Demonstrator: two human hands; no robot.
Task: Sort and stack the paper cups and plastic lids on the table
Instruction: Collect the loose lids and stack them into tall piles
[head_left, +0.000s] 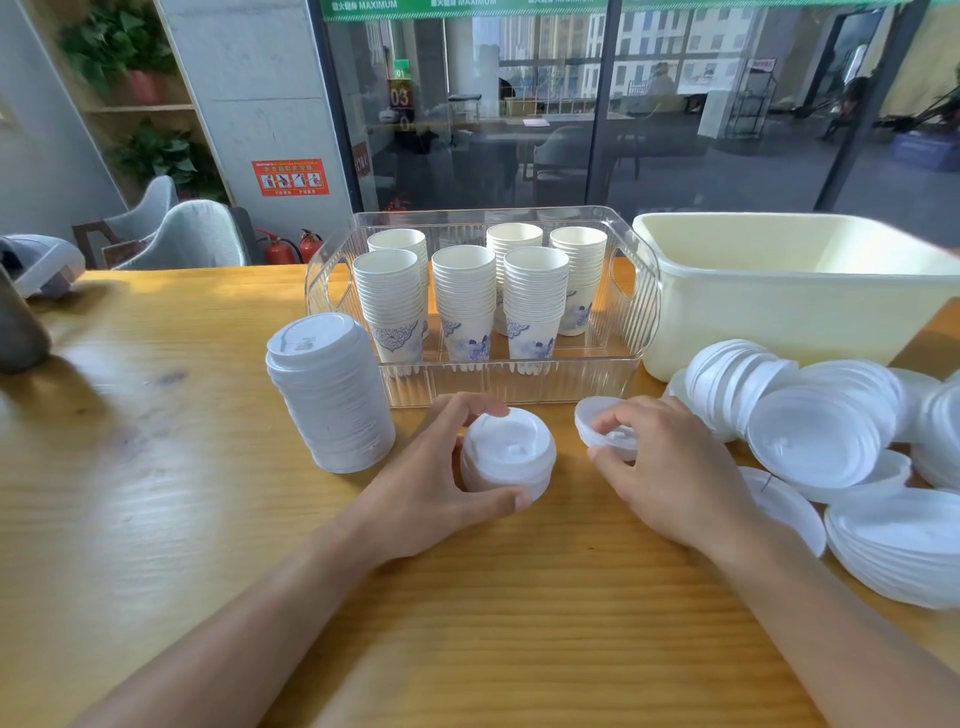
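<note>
On the wooden table (156, 519), the left hand (436, 483) curls round a short stack of white plastic lids (506, 452). Just beside it, the right hand (670, 467) pinches a single white plastic lid (597, 418) at its fingertips.

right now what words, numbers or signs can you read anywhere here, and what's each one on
"MAXIMUM": green banner above the glass wall, printed twice; characters beside it are blurred.
"03": dark sign behind the glass.
Red notice on the pillar: text too small to read.
Paper cups: blue pattern only, no words.
</note>
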